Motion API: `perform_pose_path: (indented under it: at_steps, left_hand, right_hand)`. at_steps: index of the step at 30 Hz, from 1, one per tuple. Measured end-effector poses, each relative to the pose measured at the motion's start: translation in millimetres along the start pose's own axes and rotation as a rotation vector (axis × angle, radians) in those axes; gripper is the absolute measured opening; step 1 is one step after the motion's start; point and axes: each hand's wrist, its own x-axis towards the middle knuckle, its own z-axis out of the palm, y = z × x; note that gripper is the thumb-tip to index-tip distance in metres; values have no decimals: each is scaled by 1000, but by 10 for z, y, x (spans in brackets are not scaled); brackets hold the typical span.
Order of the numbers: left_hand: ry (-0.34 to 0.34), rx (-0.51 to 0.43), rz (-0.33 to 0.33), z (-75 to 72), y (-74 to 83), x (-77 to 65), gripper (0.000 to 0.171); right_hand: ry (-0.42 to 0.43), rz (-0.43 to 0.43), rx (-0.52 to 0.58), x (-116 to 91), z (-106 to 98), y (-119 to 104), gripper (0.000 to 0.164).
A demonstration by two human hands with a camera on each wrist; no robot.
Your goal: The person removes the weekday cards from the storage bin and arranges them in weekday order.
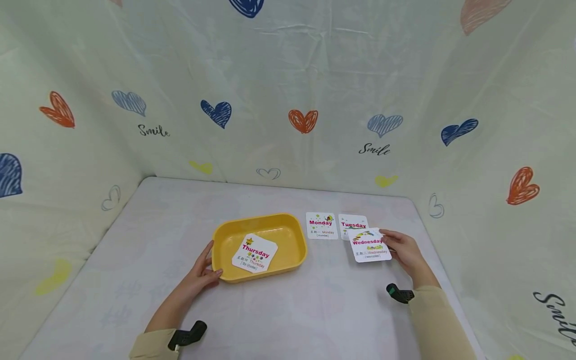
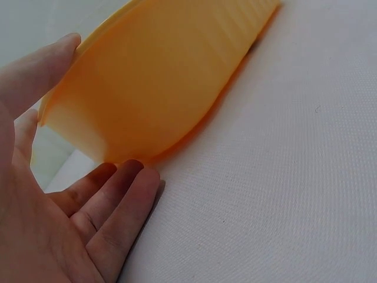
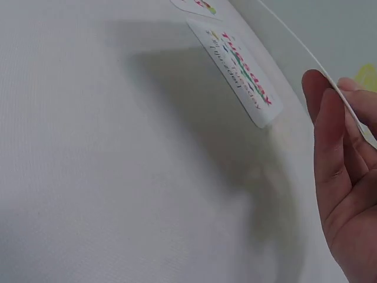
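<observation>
My left hand holds the left end of a yellow plastic tray. In the left wrist view the thumb meets the rim of the tray, while other fingers touch its lower side. A Thursday card lies face up inside it. By its right edge, my right hand pinches a Wednesday card; the right wrist view shows this card edge-on, raised above the table. It partly covers the Tuesday card in the head view. Left of that lies a Monday card.
A white cloth covers the table. Behind and beside it hangs a pale curtain printed with hearts and "Smile". Each wrist wears a black strap device, such as the left one.
</observation>
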Motion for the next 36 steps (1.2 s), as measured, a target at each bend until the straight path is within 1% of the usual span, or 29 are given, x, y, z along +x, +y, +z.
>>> perform_pose_path:
  at_steps: [3,7,10,13,18,24,28,32,36]
  left_hand:
    - [3,8,1,5,0,3,97]
    - [-4,12,21,6,5,-8,96]
    - [-17,4,39,-2,3,-16,95]
    - [-18,-3,34,-7,0,-14,95]
    - [-4,0,6,-4,0,-5,96]
    - [-6,7,7,7,6,-3,96]
    - [-11,4,9,13,16,-12,96]
    - [-15,-7,10,5,20,-18,96]
    - [-15,1,10,1,18,-14,95]
  right_hand:
    - [59,11,22,-1,-9,12,47]
    - [130,22,52,11,-11,14,45]
    - [172,22,43,37,-19,27,46]
    - [197,37,28,68,-40,38,49]
    - [177,32,-5,119,-106,42,56]
    - [155,18,-88,165,-195,14,65]
    - [159,6,-124,207,-238,-10,72]
    - [170,10,-149,235,-258,-29,75]
    - [207,31,-163,260,-280,-27,75]
